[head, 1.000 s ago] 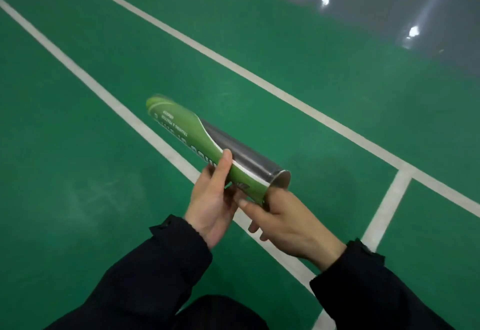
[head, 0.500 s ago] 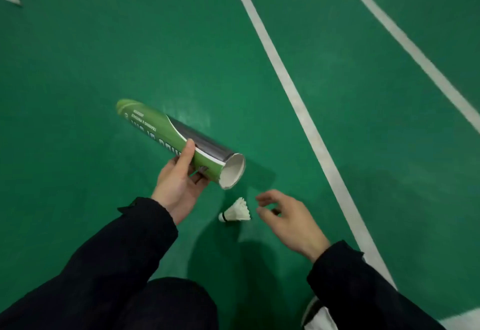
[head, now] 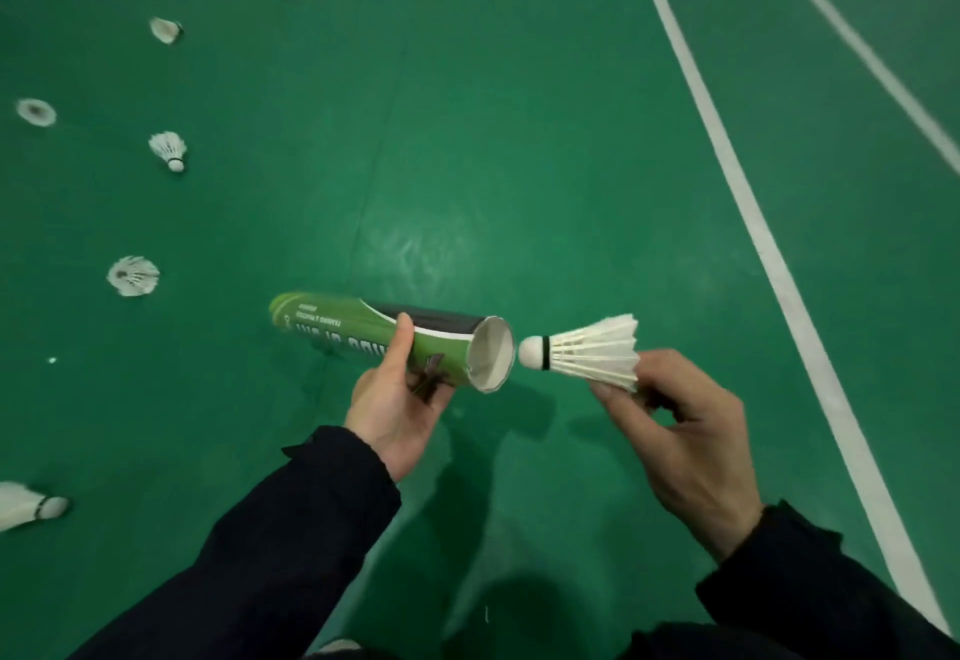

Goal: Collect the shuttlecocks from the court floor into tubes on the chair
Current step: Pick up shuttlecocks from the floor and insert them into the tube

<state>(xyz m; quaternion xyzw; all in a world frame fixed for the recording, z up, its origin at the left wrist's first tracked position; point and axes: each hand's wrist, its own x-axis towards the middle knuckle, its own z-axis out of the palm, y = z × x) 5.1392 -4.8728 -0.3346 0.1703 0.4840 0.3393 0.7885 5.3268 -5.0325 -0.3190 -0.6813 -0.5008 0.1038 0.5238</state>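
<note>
Both hands were busy: left hand [head: 400,399] gripped the tube [head: 384,339], right hand [head: 685,430] pinched the shuttlecock [head: 587,352]; cork should enter the mouth straight.

- tube [head: 384,342], green part of the wrap: one small line of white capitals, upside down from here, reads roughly "TRAINING & PRACTICE"; not sure of every letter
- same tube, an even smaller word beside that line: too small to read
- same tube, big white letters lower on the side: cut off by the left hand [head: 400,415], unreadable
</note>
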